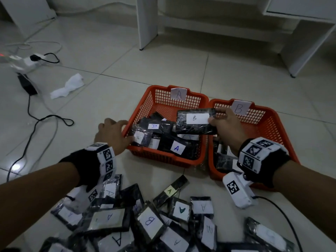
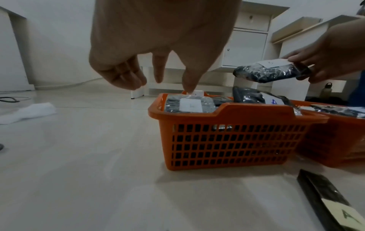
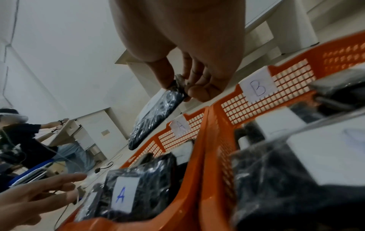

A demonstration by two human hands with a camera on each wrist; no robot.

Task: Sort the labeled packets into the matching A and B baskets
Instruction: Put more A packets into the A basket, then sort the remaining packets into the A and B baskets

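My right hand (image 1: 224, 125) pinches one end of a black packet labelled B (image 1: 197, 121) between thumb and fingers (image 3: 199, 91). The packet hangs in the air over the right part of the A basket (image 1: 154, 99), close to the rim it shares with the B basket (image 1: 272, 124), its white label facing up. From the right wrist view the packet slopes down and away from my fingertips, clear of both baskets.

My left hand (image 1: 113, 136) holds nothing; its fingers (image 2: 128, 75) are loosely spread and hover at the near left corner of the A basket, right by a packet (image 1: 141, 137) lying against that corner. I cannot tell whether a fingertip touches it.

Both orange baskets sit side by side on the tiled floor (image 1: 109, 99), rims touching, each with a paper letter tag on its far wall. The A basket holds several black packets with A labels; the B basket holds a few packets, mostly hidden behind my right wrist.

Nearer to me, a loose pile of unsorted packets (image 1: 151, 222) lies on the floor, showing both A and B labels. Off to the left lie a crumpled white paper (image 1: 68, 86), a black cable (image 1: 45, 120) and a power strip (image 1: 29, 60). White furniture legs (image 1: 146, 22) stand behind the baskets.
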